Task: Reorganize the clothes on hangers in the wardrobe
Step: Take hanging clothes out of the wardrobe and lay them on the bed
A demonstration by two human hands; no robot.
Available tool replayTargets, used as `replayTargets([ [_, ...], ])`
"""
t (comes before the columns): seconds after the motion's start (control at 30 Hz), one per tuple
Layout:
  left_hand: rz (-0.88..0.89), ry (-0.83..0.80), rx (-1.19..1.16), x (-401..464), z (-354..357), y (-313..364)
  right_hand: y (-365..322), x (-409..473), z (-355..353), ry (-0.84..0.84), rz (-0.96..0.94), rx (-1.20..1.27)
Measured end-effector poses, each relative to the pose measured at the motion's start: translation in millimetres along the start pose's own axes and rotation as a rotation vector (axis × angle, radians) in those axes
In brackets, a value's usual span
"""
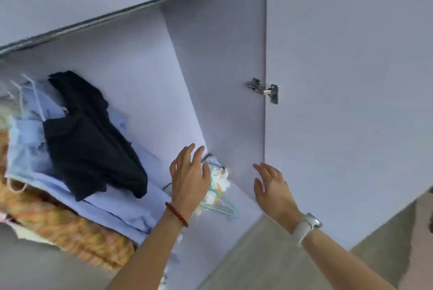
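Note:
A heap of clothes on hangers lies on the wardrobe floor (236,198): a black garment (91,139) on top of light blue shirts (121,205), and an orange checked cloth (70,228) at the front left. White wire hanger hooks (28,92) stick up at the heap's back left. In the right corner sits a small pale bundle (219,179) with thin green hangers (222,207). My left hand (189,177), fingers spread, hovers over or touches that bundle. My right hand (271,186) is open in the air beside it, holding nothing.
The hanging rail (98,20) runs bare under the top shelf. The wardrobe's right side wall (225,78) meets the open door (346,78) at a metal hinge (264,90). Grey floor (269,254) lies below the door.

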State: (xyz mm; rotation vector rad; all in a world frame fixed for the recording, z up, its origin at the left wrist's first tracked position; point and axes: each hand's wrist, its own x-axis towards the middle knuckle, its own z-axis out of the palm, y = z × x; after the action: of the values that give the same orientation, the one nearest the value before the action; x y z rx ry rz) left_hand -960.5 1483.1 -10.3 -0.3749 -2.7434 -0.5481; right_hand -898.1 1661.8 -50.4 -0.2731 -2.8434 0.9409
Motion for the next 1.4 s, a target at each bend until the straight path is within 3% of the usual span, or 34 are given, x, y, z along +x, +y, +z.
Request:
replayTargets([
  [0.37, -0.286, 0.459, 0.316, 34.7, -145.4, -92.3, -168.7, 108.3, 46.4, -0.274, -0.532, 0.244],
  [0.57, -0.497, 0.453, 0.408, 15.3, -192.9, -179.5, -280.0, 110.4, 78.9, -0.535, -0.633, 0.410],
  [0.8, -0.533, 0.162, 0.452, 14.2, -183.9, -238.4, -373.9, 109.6, 103.0, -0.444, -0.572, 0.410],
  [1.0, -0.407, 0.285, 0.551, 10.2, -175.5, -238.6, -384.1, 115.3, 121.1, -0.398, -0.533, 0.308],
  [1.4, -0.405, 0.313, 0.468, 12.1, -166.6, -245.0, -373.5, 143.7, 116.7, 0.034, -0.531, 0.156],
])
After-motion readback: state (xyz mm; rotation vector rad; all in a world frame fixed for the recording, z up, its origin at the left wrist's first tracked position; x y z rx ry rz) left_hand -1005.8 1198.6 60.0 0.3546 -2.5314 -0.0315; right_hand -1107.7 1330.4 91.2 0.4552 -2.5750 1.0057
